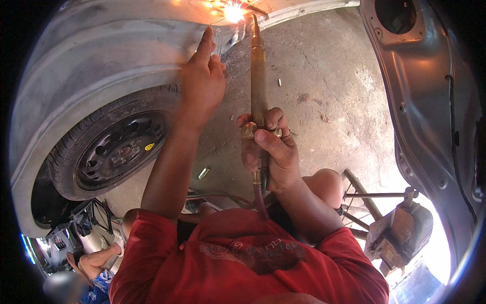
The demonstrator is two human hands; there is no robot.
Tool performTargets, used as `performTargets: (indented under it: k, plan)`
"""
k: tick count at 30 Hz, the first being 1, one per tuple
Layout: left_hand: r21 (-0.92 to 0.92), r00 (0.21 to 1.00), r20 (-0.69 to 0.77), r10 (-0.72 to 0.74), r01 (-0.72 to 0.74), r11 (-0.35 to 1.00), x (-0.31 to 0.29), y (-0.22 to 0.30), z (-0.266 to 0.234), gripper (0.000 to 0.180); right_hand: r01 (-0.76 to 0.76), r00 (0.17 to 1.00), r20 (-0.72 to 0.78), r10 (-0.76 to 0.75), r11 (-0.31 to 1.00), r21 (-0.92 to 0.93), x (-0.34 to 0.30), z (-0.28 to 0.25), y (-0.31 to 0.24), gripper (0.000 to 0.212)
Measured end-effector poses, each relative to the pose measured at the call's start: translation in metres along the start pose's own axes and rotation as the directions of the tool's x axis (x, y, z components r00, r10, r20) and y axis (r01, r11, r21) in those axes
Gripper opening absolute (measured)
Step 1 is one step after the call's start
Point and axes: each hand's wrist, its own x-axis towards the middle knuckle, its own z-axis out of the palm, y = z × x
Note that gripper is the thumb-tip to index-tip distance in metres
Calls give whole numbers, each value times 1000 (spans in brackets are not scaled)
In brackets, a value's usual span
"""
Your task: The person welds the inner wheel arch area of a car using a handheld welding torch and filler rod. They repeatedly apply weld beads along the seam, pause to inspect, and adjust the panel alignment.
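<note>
My right fingers point(272, 142) grasp long brass-necked torch point(258, 86), likely steadying bright flame point(234, 12) at lower edge of grey metal car panel point(126, 45); left fingers point(205, 45) pinch thin bent wire point(220, 37), apparently for fine aim.

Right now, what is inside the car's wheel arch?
A black tire on a dark steel wheel with a yellow mark. The grey body panel covers part of the tire, and the wheel hides whatever lies behind it.
</note>
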Motion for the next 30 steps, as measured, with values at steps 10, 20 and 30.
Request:
performTargets:
  k: [10,20,30]
  plan:
    - [-26,1000,-21,2,-3,1000,3,0,3,58,-8,1000,1,8,1000,26,1,1,-1,24]
    - [-3,999,-50,16,-16,1000,5,-5,4,57,-4,1000,10,3,999,53,3,-1,1,23]
    - [12,998,-54,31,-30,999,5,-1,5,56,-16,999,37,13,995,98,6,-1,-1,26]
